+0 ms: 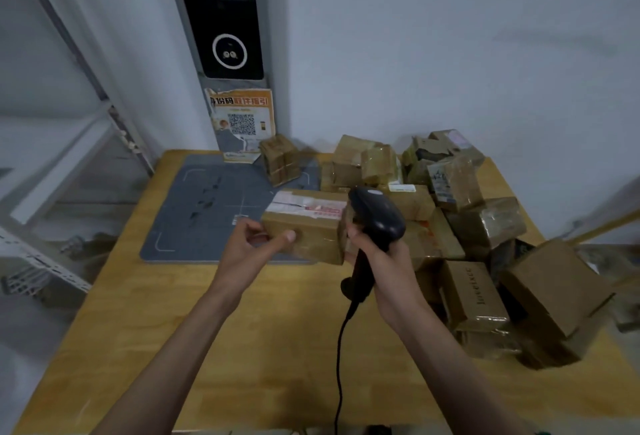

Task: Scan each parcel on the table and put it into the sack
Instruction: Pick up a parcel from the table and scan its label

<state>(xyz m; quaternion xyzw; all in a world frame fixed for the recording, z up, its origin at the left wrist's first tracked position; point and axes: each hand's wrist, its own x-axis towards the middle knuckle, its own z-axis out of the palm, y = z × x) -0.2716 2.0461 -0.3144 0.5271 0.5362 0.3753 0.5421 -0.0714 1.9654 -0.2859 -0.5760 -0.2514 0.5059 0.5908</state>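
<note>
We start with the table (214, 348), whose right side and far right corner carry a loose heap of parcels (481, 223) stacked on each other; several sit close to the right edge, so a bump from our right elbow could tip 1 or 2 off. A grey mat (204, 213) lies toward the far left corner, with a small taped box (278, 159) on its far edge. The sack is nowhere in view, so we may have to turn blind to drop anything in.

The parcel in hand (306, 227) is held above the middle of the table, label (304, 208) facing up. Our left hand (258, 244) pinches its near left end between thumb and curled fingers only, a thin hold that could let it swing or slip. Our right hand (379, 254) is wrapped round the scanner (375, 218), whose head sits just beside the parcel's right end; aimed that close and off the label, we judge the scan may miss. The cord (341, 348) trails over the near edge and could snag.
</note>
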